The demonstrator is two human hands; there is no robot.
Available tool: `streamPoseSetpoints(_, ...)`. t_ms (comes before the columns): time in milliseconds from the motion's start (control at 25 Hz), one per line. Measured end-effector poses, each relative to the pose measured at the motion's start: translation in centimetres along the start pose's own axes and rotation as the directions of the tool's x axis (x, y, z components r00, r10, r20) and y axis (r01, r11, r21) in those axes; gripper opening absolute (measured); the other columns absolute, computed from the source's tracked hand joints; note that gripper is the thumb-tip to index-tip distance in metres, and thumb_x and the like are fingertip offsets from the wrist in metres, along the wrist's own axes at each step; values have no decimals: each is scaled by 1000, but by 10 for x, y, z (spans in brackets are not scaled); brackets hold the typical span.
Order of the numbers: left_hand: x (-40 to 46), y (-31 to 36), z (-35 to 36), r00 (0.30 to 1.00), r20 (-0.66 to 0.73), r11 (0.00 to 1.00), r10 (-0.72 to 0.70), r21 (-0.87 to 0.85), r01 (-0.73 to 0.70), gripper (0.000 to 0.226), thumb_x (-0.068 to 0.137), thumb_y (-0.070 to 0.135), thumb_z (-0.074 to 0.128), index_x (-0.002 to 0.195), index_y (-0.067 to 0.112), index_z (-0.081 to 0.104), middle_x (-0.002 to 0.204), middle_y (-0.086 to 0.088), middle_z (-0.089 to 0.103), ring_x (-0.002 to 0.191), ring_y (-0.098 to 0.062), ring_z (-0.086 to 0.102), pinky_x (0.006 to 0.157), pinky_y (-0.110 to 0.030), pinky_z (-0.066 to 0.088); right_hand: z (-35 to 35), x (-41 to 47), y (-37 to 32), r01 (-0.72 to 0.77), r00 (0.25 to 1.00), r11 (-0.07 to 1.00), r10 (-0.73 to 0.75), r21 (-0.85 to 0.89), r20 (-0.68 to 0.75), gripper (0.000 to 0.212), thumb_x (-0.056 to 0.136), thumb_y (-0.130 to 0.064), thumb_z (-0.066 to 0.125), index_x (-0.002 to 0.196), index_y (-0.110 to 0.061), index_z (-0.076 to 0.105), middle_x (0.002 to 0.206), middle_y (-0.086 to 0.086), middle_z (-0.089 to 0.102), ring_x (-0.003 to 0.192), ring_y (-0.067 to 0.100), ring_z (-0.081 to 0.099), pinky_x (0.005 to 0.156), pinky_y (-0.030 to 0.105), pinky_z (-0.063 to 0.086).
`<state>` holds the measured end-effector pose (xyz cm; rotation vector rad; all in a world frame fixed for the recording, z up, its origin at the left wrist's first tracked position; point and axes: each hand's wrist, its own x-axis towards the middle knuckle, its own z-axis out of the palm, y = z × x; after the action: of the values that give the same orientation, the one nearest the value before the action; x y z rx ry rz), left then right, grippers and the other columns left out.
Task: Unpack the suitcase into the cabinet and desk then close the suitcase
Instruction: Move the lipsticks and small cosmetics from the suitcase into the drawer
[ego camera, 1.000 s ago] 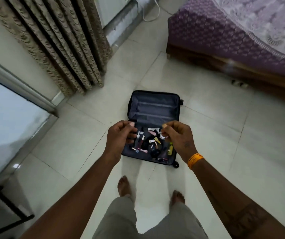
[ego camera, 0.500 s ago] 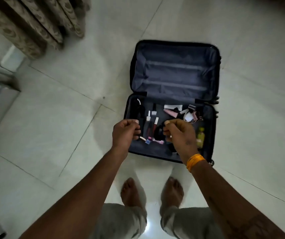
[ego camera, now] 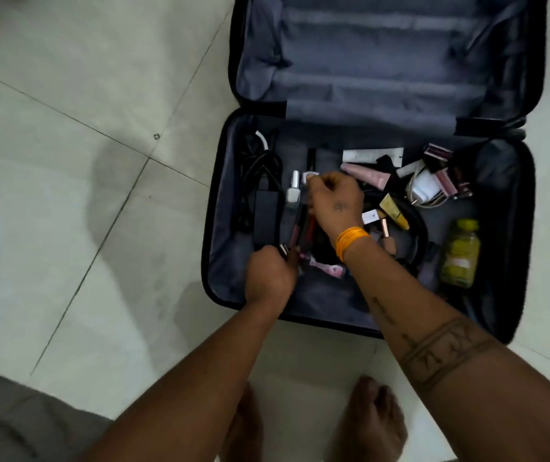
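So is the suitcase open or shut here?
Open. The suitcase lies flat on the floor, its lid folded back, and small items such as a yellow bottle sit exposed in the lower half.

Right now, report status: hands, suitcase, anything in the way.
Left hand gripping small cosmetics; right hand pinching a small white-capped item. Suitcase open on floor, many items inside. Black charger beside the hands, nothing blocking.

The suitcase (ego camera: 383,61) is lined with matt grey cloth, the floor (ego camera: 67,161) is smooth, faintly glossy pale tile, the power adapter (ego camera: 265,215) looks like matt black plastic, and the yellow bottle (ego camera: 460,255) is translucent and shiny.
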<state>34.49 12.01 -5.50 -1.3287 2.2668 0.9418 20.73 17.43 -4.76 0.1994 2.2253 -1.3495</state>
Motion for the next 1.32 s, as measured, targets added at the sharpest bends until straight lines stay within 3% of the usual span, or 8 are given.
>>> streamPoseSetpoints(120, 2, 0, 11, 998, -45, 999, -37, 4, 37, 48, 93, 56, 67, 89, 9, 76, 91, -15, 76, 91, -37, 73, 61, -31, 41, 8, 12, 1, 22, 1000, 1000, -23, -12, -21, 31, 70, -58, 58, 62, -29, 66, 72, 4, 76, 75, 27, 75, 76, 50, 63)
streamPoseSetpoints(320, 2, -7, 2, 1000, -8, 999, -12, -53, 12, 46, 83, 55, 79, 61, 20, 59, 68, 0, 70, 69, -22, 69, 49, -28, 34, 13, 18, -2, 30, 999, 998, -32, -47, -25, 34, 74, -57, 61, 64, -25, 69, 72, 6, 75, 77, 31, 74, 78, 50, 62)
streamPoseSetpoints(480, 5, 5, -8, 978, -95, 955, 186, -217, -202, 45, 83, 45, 81, 58, 19, 54, 55, 6, 59, 53, -4, 55, 48, -29, 38, 8, 27, -14, 122, 983, 963, -151, -240, -105, 24, 91, -32, 67, 94, -11, 77, 95, 12, 77, 94, 31, 71, 80, 30, 51)
streamPoseSetpoints(680, 48, 32, -27, 901, -350, 892, 258, -273, -361, 30, 84, 26, 77, 68, 18, 53, 60, 7, 59, 55, -5, 53, 57, -32, 43, 20, 47, -22, 173, 975, 805, -221, -568, -17, 38, 92, -34, 67, 118, -7, 63, 123, 21, 65, 113, 42, 64, 87, 41, 53)
streamPoseSetpoints(800, 75, 46, -31, 889, -393, 944, 237, -123, -307, 19, 85, 29, 69, 82, 12, 61, 78, -7, 71, 76, -29, 67, 66, -38, 48, 21, 51, -19, 201, 972, 767, -234, -609, 25, 35, 93, -32, 69, 116, -6, 62, 122, 20, 67, 112, 41, 66, 84, 40, 53)
streamPoseSetpoints(960, 94, 68, -31, 909, -257, 938, 327, 203, -281, 30, 91, 38, 62, 92, 9, 68, 96, -19, 73, 93, -45, 67, 67, -40, 45, 10, 58, -11, 138, 986, 835, -166, -533, -4, 27, 88, -24, 68, 106, -3, 67, 114, 20, 72, 110, 41, 67, 81, 39, 53)
streamPoseSetpoints(1200, 94, 80, -28, 900, -167, 837, 404, 465, -289, 28, 94, 31, 64, 101, 5, 72, 103, -20, 71, 95, -44, 69, 67, -39, 43, -11, 56, -18, 181, 980, 823, -198, -538, 27, 29, 92, -32, 62, 96, -5, 70, 106, 20, 74, 103, 41, 67, 75, 36, 48)
streamPoseSetpoints(1320, 88, 85, -24, 879, -98, 759, 467, 554, -342, 31, 96, 36, 62, 101, 8, 75, 101, -19, 73, 93, -42, 71, 66, -38, 44, -41, 70, -15, 154, 987, 895, -121, -418, 105, 28, 92, -26, 67, 72, -7, 69, 83, 20, 75, 84, 42, 72, 77, 42, 61)
